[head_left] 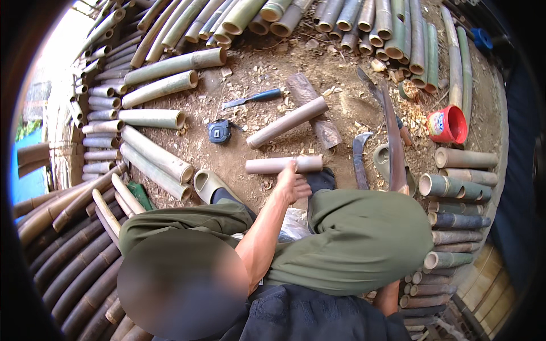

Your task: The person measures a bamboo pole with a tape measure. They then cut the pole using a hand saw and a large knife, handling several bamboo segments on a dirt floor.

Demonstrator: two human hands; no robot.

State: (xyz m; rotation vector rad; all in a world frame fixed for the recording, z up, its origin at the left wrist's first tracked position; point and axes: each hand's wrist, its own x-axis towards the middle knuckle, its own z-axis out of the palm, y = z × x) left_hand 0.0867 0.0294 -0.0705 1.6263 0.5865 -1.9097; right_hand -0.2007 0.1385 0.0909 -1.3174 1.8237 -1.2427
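Note:
My left hand (293,184) reaches forward between my knees, a finger or thumb lying across a short bamboo tube (263,166). Its other fingers stretch out to the right, below the tube. Just beyond, a second bamboo tube (284,124) rests slantwise over a dark wooden block (329,132). My right forearm (388,296) shows at the lower right beside my thigh; the hand itself is hidden behind my leg. A long broad blade (391,131) stands up near my right knee. Left of it lies a hooked blade tool (359,158).
A blue-handled chisel (252,98) and a tape measure (219,132) lie on the chip-strewn ground. Another blade (369,84) lies farther off. At the right stands a red tub (458,125). Stacked bamboo (159,65) lines the left, back and right sides.

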